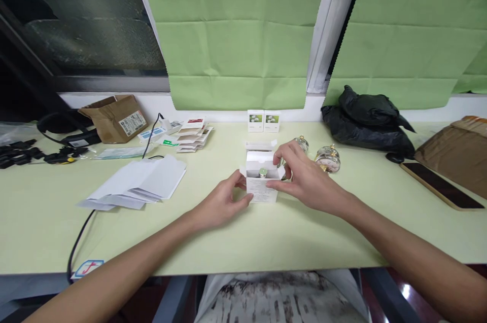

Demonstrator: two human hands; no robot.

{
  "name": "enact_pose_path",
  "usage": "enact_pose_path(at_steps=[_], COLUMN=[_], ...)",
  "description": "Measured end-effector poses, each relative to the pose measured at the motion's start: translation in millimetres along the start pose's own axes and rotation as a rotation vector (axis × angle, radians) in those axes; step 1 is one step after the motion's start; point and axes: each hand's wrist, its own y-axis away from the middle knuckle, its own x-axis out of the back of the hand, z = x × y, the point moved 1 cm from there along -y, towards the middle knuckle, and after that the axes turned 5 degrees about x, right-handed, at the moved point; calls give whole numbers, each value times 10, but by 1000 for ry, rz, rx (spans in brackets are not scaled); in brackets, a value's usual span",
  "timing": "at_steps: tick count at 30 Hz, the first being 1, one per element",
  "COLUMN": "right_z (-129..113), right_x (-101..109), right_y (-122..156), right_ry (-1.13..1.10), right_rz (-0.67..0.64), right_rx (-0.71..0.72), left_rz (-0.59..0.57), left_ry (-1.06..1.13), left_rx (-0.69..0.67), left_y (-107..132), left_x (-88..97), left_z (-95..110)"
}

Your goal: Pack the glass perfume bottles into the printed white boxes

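Observation:
A small white carton (262, 191) stands upright on the table in front of me, its top flaps raised. Inside it shows a bottle with a light green cap (263, 173). My left hand (226, 199) grips the carton's left side, thumb at the front. At the right, my right hand (300, 173) has its thumb on the front edge and its bent fingers around the right flap. Just behind stands another white box (261, 145), partly hidden. Ornate clocks (327, 158) with gold trim sit beyond my right hand, one partly covered by it.
Two small white boxes with flower pictures (264, 121) stand at the back. Leftward lie stacked packets (193, 135), folded white papers (140, 183), a cardboard box (114, 119) and a black cable (78, 237). On the right are a black plastic bag (369, 122) and a phone (441, 186).

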Motion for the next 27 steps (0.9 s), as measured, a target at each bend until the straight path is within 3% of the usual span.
enact_pose_path(at_steps=[4,9,16,27], right_z=[87,167,224,193], right_x=[-86,-157,-129,-126], right_y=[69,84,55,59], right_ry=[-122,-145,-45,78], right_rz=[-56,-15,8,45], right_rx=[82,78,269,289], left_rz=[33,17,-3,21], left_ry=[63,172,190,146], left_rx=[61,79,72,78], left_y=[-45,-68,-63,-45], left_x=[-38,-81,-86,-82], left_z=[-33,-73,-66,-26])
